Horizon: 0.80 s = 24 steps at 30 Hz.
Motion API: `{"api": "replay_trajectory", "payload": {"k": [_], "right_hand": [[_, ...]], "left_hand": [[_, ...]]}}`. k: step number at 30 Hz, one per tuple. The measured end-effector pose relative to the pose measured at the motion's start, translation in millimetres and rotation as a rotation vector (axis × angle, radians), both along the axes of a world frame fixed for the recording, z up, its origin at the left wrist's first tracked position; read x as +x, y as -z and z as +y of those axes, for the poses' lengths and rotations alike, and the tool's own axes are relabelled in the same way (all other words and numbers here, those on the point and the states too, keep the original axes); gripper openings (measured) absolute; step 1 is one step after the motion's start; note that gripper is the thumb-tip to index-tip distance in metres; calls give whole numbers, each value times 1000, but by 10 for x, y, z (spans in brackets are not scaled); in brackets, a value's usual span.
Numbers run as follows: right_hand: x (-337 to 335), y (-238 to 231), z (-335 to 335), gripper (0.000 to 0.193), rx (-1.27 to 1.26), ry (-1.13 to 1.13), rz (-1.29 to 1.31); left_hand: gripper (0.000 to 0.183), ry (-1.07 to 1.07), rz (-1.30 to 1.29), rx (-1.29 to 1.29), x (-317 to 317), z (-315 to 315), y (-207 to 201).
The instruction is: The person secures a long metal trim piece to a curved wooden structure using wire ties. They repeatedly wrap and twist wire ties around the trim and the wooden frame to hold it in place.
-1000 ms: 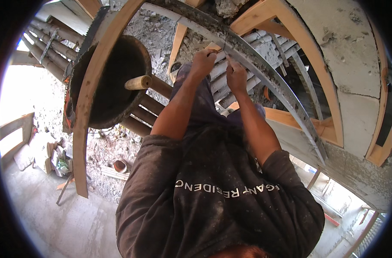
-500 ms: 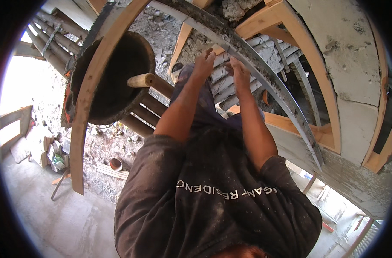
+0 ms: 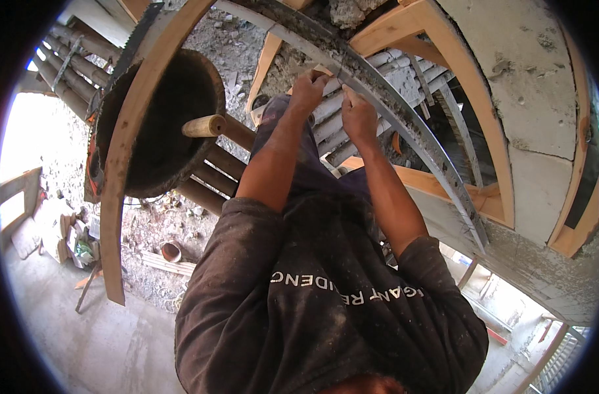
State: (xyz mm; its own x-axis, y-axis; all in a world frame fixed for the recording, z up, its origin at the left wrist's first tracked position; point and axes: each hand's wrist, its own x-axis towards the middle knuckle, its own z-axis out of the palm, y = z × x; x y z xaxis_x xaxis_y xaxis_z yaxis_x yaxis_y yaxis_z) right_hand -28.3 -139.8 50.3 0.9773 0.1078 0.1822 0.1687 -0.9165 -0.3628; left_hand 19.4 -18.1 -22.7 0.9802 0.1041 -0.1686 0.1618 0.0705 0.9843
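Observation:
Both of my hands are raised close together in front of my dark trousers, just this side of a long, mortar-smeared grey bar. My left hand is closed, fingers curled and their tips pinched together. A short gap to the right, my right hand is also closed, thumb and forefinger pressed together. Anything held in either pinch is too small to make out. A pale piece of wood shows between and behind the fingertips. Whether the hands touch the bar cannot be told.
A long wooden plank crosses a dark mortar tub at left, beside a toothed saw blade. A round pole end juts over the tub. Wooden frames and a plastered wall stand at right; poles lie below.
Both hands have closed from looser, spread fingers into pinches. The right hand has moved slightly left. The whole view has shifted a little, carrying the surroundings leftward.

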Motion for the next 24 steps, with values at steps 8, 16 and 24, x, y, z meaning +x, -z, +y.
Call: {"api": "replay_trajectory", "payload": {"k": [8,16,24], "right_hand": [[95,600,-120,33,-134,-74,169],[145,516,-172,37,370,-45,162],[25,117,199,38,620,118,215]], "left_hand": [[19,-29,-161,286,-268,-140,-313],[21,77,-159,345,-256,41,-151],[23,179,114,-488,-145,-107,226]]}}
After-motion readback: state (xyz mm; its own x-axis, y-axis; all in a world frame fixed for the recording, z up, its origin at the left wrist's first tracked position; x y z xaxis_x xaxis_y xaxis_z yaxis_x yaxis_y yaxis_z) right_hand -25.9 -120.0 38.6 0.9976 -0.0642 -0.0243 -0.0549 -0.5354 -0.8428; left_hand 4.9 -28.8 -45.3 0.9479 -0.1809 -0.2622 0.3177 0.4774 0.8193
